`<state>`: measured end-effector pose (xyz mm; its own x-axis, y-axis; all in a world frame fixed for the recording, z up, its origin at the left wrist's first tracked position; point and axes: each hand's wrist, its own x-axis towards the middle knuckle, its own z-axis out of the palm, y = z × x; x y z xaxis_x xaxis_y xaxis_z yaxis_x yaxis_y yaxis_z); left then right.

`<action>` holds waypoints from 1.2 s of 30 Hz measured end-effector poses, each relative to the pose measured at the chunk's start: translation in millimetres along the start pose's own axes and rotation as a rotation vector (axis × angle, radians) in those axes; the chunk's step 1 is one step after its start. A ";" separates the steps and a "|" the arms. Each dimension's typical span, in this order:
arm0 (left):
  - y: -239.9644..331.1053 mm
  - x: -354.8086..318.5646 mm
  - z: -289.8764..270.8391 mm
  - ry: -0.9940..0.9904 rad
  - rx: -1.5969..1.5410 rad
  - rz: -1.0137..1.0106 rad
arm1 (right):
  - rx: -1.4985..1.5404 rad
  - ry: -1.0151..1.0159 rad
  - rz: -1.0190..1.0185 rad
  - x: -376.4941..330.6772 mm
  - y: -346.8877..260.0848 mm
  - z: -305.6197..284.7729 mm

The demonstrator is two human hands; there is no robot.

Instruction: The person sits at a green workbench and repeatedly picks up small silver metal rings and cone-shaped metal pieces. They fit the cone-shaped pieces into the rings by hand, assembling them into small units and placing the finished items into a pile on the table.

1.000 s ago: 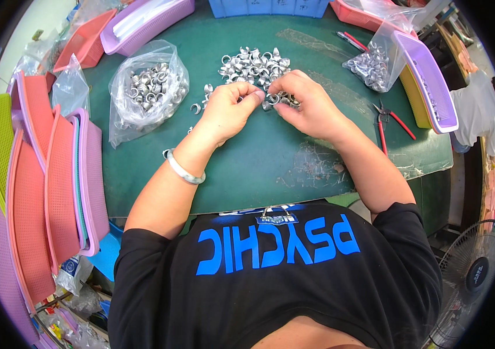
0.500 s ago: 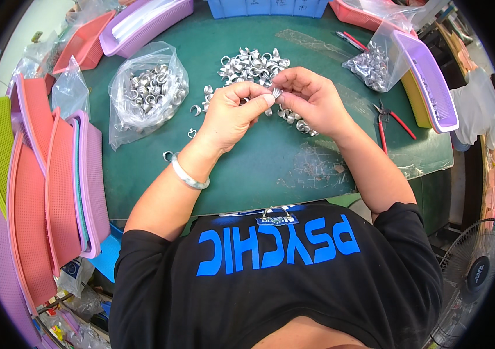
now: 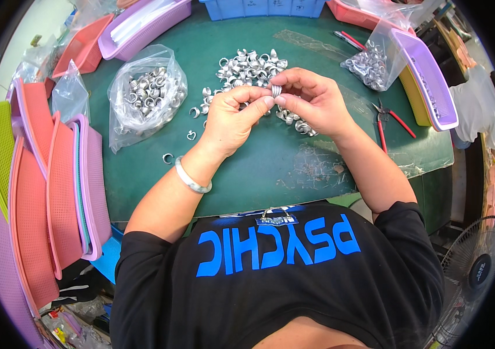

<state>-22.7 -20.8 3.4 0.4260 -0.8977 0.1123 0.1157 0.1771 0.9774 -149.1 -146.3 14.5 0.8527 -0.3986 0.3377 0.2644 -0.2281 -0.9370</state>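
A small silver ring (image 3: 276, 91) is held up above the green table (image 3: 253, 174), in front of the chest. It is pinched from one side between the thumb and fingers of the left hand (image 3: 230, 121) and from the other by those of the right hand (image 3: 317, 106), both grips being closed on it. A heap of silver rings (image 3: 248, 65) is spread just beyond the hands. To the left, more are contained in a clear plastic bag (image 3: 148, 96); to the right, red-handled pliers (image 3: 383, 123) are laid with their handles spread.
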 end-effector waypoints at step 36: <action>5.9 2.3 -4.6 -0.139 -0.151 -0.129 | -0.427 0.057 -0.379 2.3 -7.4 4.3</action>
<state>-16.9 -20.0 8.6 0.2726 -0.9619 0.0216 0.2984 0.1058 0.9485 -147.1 -141.7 21.8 0.7051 -0.2635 0.6584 0.3312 -0.6985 -0.6343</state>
